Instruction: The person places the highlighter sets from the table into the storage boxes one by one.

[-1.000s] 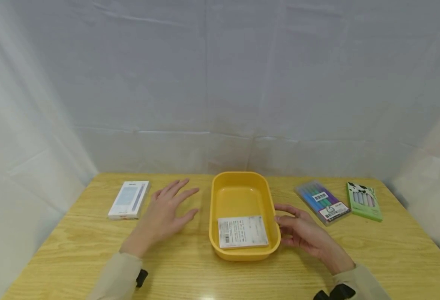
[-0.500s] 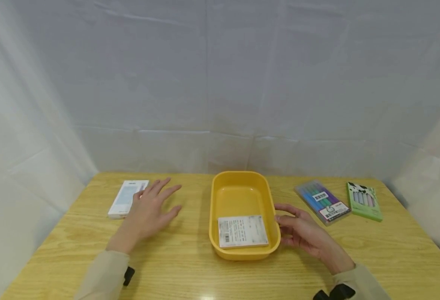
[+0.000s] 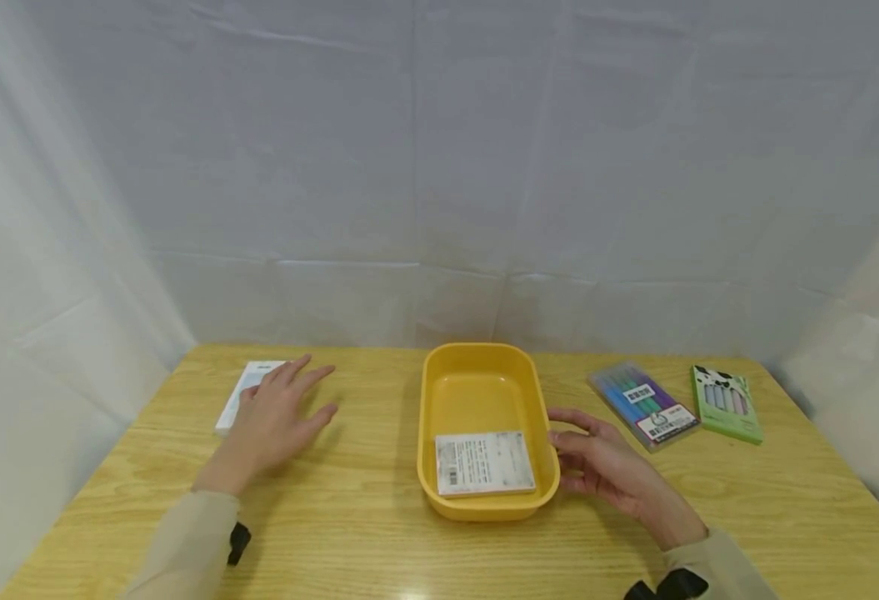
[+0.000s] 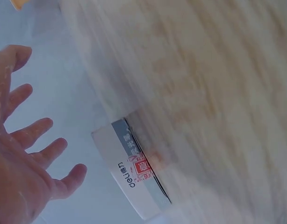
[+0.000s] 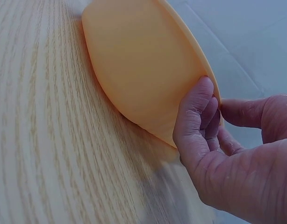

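My left hand (image 3: 268, 423), fingers spread, hovers over the right part of a flat white box (image 3: 252, 377) and partly hides it in the head view. In the left wrist view the box (image 4: 134, 170) shows its "deli" end, apart from the loosely bent fingertips. A yellow plastic tray (image 3: 484, 398) stands mid-table with a flat white printed packet (image 3: 486, 463) bearing a barcode inside, towards its near end. My right hand (image 3: 615, 468) pinches the tray's right rim; the right wrist view shows thumb and curled fingers on either side of the yellow tray's edge (image 5: 139, 60).
Right of the tray lies a clear case of coloured pens (image 3: 645, 405). Beyond it is a green box (image 3: 728, 405) with a cow pattern and pastel pens in its window. A pale cloth (image 3: 439, 167) hangs behind the wooden table (image 3: 349, 533).
My left hand has moved left, away from the tray and over the white box, covering more of it. My right hand and the tray have stayed in place.
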Demonstrator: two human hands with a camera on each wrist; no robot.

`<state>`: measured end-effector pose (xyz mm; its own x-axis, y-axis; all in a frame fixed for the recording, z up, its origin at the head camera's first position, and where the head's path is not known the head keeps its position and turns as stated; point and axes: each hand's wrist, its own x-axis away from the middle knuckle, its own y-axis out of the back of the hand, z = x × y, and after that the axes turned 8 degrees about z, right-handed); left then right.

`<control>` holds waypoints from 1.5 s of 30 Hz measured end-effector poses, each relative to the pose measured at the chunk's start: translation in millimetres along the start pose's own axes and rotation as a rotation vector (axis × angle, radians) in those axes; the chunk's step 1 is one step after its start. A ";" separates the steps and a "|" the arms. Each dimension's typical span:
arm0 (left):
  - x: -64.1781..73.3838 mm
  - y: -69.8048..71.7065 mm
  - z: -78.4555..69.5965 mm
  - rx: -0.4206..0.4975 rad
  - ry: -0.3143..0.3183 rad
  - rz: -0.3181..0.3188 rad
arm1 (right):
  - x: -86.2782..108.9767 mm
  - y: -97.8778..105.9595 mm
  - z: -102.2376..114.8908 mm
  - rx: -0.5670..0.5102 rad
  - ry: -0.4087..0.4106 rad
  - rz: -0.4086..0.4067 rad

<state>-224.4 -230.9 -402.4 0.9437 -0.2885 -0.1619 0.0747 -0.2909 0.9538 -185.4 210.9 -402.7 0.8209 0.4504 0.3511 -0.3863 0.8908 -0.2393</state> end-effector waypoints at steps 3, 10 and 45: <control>-0.8 3.5 5.0 0.004 0.029 0.030 | 0.2 -0.5 -0.1 -0.005 0.003 0.008; 0.5 11.3 14.4 0.007 0.080 0.082 | -0.1 -1.0 0.5 -0.005 -0.005 -0.004; -7.8 8.9 35.2 0.086 0.414 0.309 | 0.0 -0.2 -0.4 0.001 -0.006 -0.005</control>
<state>-242.5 -263.4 -401.5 0.9672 0.0069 0.2539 -0.2376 -0.3279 0.9143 -185.2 210.7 -403.0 0.8204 0.4458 0.3579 -0.3825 0.8933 -0.2360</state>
